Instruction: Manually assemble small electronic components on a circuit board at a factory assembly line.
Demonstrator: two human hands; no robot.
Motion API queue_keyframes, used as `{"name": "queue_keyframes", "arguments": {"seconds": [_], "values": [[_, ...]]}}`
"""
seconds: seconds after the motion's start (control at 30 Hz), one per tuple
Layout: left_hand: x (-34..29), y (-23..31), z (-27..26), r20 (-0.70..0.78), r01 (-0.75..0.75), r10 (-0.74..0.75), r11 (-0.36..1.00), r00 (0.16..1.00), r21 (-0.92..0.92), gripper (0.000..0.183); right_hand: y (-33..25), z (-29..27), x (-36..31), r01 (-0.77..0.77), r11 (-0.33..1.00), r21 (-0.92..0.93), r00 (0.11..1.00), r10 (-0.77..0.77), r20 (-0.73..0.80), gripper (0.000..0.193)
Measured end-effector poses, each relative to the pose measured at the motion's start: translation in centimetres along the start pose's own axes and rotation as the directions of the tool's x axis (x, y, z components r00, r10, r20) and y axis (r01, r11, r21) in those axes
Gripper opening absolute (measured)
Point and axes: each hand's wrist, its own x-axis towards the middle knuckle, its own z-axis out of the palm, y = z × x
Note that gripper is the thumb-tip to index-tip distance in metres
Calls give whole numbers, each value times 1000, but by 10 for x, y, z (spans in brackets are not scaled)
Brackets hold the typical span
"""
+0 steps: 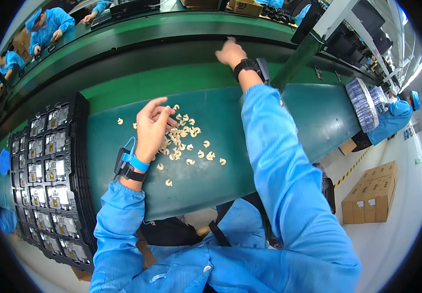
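Many small cream C-shaped pieces (pixel 185 131) lie in a loose pile on the green work surface (pixel 220 185), with a few scattered around it. At the pile's left edge is my left hand (pixel 151 128), its fingers apart and nothing visible held. The palm hides some pieces. My right hand (pixel 231 52) reaches far forward, near the dark edge of the green conveyor line (pixel 172 53). Motion smears its fingers, so its grip cannot be made out. Both wrists wear black bands, and the left also has a blue strap.
Stacked black trays (pixel 57 180) with metallic electronic parts stand at the left. A green post (pixel 294 63) rises beyond my right arm. Wrapped stacks (pixel 362 105) sit at the right end; cartons (pixel 371 193) rest on the floor. Co-workers (pixel 54 22) in blue work across the line.
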Motion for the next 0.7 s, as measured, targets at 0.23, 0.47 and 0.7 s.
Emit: {"name": "queue_keyframes", "arguments": {"seconds": [0.23,0.47,0.7], "values": [[-5,-12,-13,-44,6,-4,999,999,39,26,44,61,35,-315,947,62,948,317,-20,83],[10,-9,8,15,-18,18,999,1000,28,21,65,44,45,-316,853,415,836,457,-303,35],[7,-5,12,53,-22,24,999,998,-44,20,111,54,69,-58,736,674,978,178,-109,74]]}}
